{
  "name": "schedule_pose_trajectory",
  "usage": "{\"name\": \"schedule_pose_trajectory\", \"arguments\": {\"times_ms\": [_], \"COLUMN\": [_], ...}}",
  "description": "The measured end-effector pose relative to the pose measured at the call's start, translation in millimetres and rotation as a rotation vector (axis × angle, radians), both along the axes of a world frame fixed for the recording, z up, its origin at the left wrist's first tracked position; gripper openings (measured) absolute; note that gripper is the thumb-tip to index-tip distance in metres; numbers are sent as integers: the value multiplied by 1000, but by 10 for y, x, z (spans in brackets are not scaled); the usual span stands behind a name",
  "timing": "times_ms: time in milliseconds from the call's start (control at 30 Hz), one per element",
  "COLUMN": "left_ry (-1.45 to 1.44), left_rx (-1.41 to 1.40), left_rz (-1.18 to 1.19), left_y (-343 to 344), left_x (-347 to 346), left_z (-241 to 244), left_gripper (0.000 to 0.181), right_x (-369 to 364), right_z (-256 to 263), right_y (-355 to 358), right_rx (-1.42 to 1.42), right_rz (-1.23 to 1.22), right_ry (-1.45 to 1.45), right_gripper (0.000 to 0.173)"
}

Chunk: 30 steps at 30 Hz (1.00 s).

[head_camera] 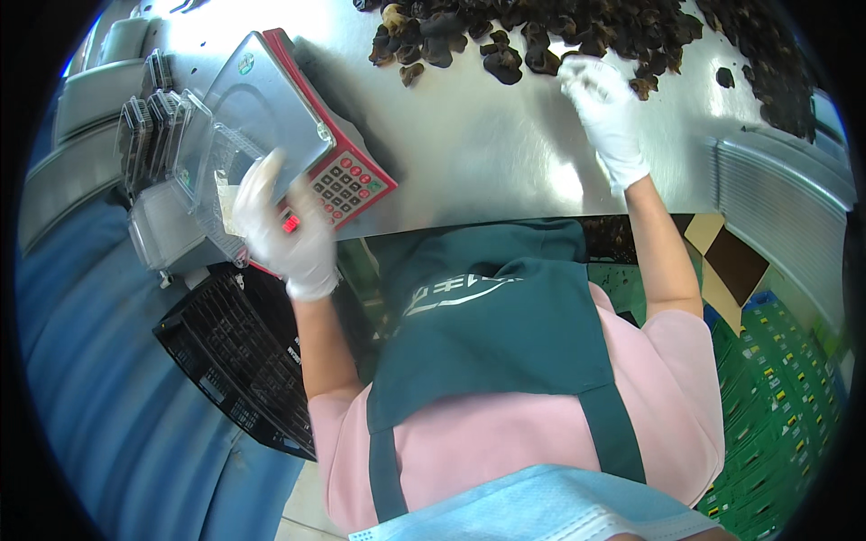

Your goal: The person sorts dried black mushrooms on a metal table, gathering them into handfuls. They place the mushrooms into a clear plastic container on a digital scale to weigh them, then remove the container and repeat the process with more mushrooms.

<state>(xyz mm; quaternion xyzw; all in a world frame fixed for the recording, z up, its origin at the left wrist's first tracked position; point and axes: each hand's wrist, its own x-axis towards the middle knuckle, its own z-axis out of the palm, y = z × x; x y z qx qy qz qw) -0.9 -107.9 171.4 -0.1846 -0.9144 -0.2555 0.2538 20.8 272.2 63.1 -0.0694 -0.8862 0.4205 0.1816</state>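
Note:
My left hand, in a white glove and blurred, is above the front corner of a red weighing scale with a steel pan. It overlaps the edge of an open clear plastic clamshell box; whether it grips the box cannot be made out. Between the fingers a red lit display shows, beside the keypad. My right hand, also gloved in white, reaches to the near edge of a heap of dark wood ear mushrooms. Its fingers are curled, and whatever is inside them is hidden.
Filled clear boxes stand on edge left of the scale, near stacked pale containers. Stacked clear plastic trays or lids stand right on the steel table. Below are a black crate, an open carton and green crates.

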Motion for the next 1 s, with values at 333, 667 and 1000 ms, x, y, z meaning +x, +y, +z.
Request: {"name": "schedule_pose_trajectory", "arguments": {"times_ms": [333, 667, 1000], "left_ry": [-138, -279, -228], "left_rx": [-158, 70, -34], "left_rz": [-289, -494, -493], "left_y": [2200, 1560, 1770], "left_x": [-1839, -664, -871], "left_z": [-746, -1072, -1163], "left_gripper": [87, 23, 54], "right_x": [-1475, -271, -593], "right_z": [212, 102, -105], "right_y": [123, -265, -229], "right_rx": [813, 465, 527], "right_rz": [-12, 305, 114], "right_ry": [4, -35, 40], "right_gripper": [72, 30, 49]}}
